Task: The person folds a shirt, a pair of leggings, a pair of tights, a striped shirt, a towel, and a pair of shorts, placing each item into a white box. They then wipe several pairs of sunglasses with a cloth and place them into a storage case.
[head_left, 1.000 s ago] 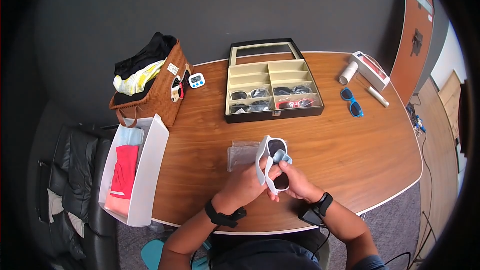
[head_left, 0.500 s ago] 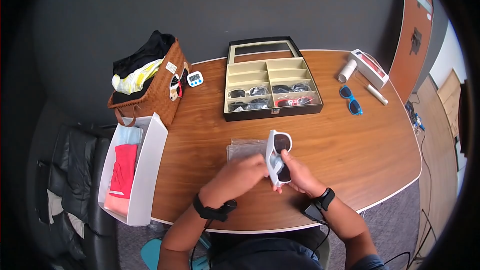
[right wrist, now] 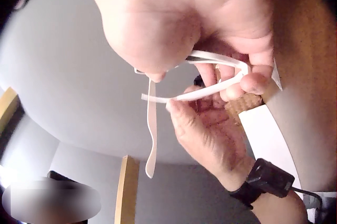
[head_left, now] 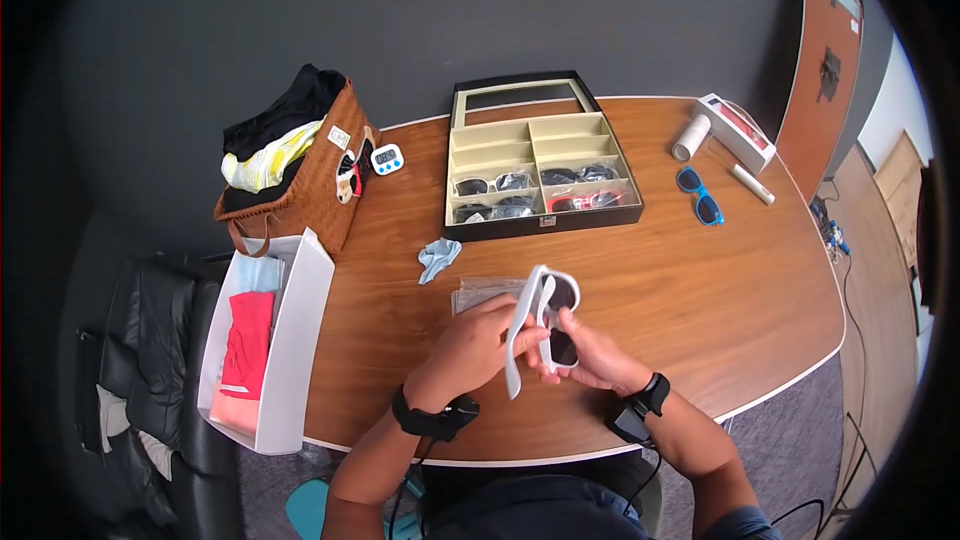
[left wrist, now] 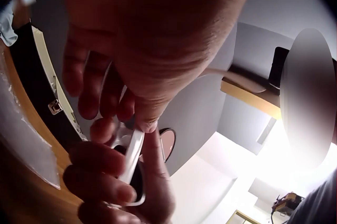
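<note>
White-framed sunglasses [head_left: 563, 348] with dark lenses are held between both hands, one white arm sticking out toward the lower left. My right hand [head_left: 600, 353] grips the frame, thumb near the bridge. My left hand [head_left: 468, 348] pinches a white arm of the glasses [right wrist: 200, 93], as the right wrist view shows. A crumpled light blue cloth [head_left: 438, 258] lies on the table beyond my left hand. Clear plastic sleeves [head_left: 470, 294] lie partly hidden behind the left hand.
An open display case [head_left: 545, 221] with bagged sunglasses stands at the back. Blue sunglasses [head_left: 708, 210], a white tube [head_left: 690, 138] and a white box [head_left: 738, 132] are at right. At left are a timer [head_left: 387, 159], a wicker basket [head_left: 320, 175] and a white box of cloths [head_left: 300, 340].
The light blue cloth has gone from the glasses to the table at the left. My left hand has moved back to the glasses, and an arm of them now points outward.
</note>
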`<state>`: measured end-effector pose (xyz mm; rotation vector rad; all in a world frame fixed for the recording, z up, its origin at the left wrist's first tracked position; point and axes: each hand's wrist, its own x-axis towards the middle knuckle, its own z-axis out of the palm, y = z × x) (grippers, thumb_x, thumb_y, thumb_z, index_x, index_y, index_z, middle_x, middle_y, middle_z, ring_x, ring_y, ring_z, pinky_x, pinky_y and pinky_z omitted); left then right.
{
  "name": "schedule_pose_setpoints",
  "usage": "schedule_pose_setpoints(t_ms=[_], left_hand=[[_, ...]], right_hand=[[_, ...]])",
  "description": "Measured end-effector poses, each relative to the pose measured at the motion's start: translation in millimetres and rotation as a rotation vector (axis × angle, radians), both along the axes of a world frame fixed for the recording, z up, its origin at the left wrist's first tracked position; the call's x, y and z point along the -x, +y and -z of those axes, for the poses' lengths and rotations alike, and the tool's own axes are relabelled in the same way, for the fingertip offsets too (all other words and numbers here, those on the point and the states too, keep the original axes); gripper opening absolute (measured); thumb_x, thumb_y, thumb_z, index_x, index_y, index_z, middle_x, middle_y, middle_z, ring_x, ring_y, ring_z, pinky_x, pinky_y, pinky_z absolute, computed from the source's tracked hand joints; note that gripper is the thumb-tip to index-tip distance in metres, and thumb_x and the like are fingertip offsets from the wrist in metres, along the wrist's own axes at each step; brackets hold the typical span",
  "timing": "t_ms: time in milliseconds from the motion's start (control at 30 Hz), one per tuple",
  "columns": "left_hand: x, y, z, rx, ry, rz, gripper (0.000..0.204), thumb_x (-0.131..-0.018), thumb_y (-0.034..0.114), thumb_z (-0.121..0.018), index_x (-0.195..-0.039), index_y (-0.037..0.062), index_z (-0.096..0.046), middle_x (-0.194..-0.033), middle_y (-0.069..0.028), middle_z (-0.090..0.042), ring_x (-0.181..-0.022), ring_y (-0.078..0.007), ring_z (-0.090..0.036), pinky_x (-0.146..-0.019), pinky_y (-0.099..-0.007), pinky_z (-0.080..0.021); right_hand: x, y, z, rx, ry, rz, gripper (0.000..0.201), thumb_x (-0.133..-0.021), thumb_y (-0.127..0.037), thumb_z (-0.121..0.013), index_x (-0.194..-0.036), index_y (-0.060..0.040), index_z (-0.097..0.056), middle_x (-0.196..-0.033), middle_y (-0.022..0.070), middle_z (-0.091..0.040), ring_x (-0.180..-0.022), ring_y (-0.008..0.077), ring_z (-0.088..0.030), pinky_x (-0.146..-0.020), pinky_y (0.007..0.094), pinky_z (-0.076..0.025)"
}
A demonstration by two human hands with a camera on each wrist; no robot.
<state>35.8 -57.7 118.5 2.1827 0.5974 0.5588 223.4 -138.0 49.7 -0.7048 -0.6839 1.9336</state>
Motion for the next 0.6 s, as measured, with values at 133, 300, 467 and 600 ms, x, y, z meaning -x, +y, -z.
schedule_pose_setpoints(t_ms=[133, 300, 467, 600], left_hand=[[-3.2, 7.0, 1.8, 0.202, 0.008, -0.072, 0.017, -0.094, 0.016, -0.063, -0.094, -0.0002, -0.065, -0.083, -0.0057, -0.063, -0.075, -0.0136, -0.062, -0.068, -0.0281, -0.050], [6.0, 16.6, 17.8, 0.540, -0.318, -0.061, 0.015, -0.098, 0.012, -0.055, -0.099, -0.0018, -0.061, -0.088, -0.0028, -0.061, -0.076, -0.0096, -0.058, -0.068, -0.0246, -0.048], [-27.8, 8.9, 9.3, 0.178, -0.158, 0.005, 0.015, -0.095, 0.013, -0.062, -0.089, 0.0000, -0.063, -0.083, -0.0004, -0.060, -0.071, -0.0056, -0.054, -0.063, -0.0233, -0.045], [-41.5, 19.9, 20.7, 0.231, -0.128, -0.051, 0.018, -0.095, 0.018, -0.062, -0.089, 0.0006, -0.064, -0.072, 0.0005, -0.060, -0.064, -0.0051, -0.052, -0.057, -0.0223, -0.042]], right_hand=[[-5.1, -0.5, -7.6, 0.005, -0.016, 0.104, 0.056, -0.104, -0.052, -0.025, -0.110, -0.0043, -0.055, -0.081, 0.0066, -0.056, -0.062, 0.0105, -0.045, -0.053, 0.0224, -0.036], [-16.2, 2.3, -12.7, -0.050, -0.042, 0.148, 0.052, -0.105, -0.045, -0.029, -0.116, -0.0020, -0.055, -0.084, 0.0050, -0.057, -0.065, 0.0092, -0.045, -0.055, 0.0221, -0.036], [-18.6, 0.9, -12.9, -0.126, -0.085, 0.171, 0.044, -0.104, -0.039, -0.035, -0.124, -0.0031, -0.051, -0.094, 0.0070, -0.059, -0.071, 0.0091, -0.048, -0.061, 0.0232, -0.040], [-36.3, 2.6, -21.5, -0.229, 0.031, 0.363, 0.036, -0.102, -0.034, -0.043, -0.121, -0.0037, -0.051, -0.091, 0.0092, -0.060, -0.070, 0.0114, -0.051, -0.062, 0.0250, -0.043]])
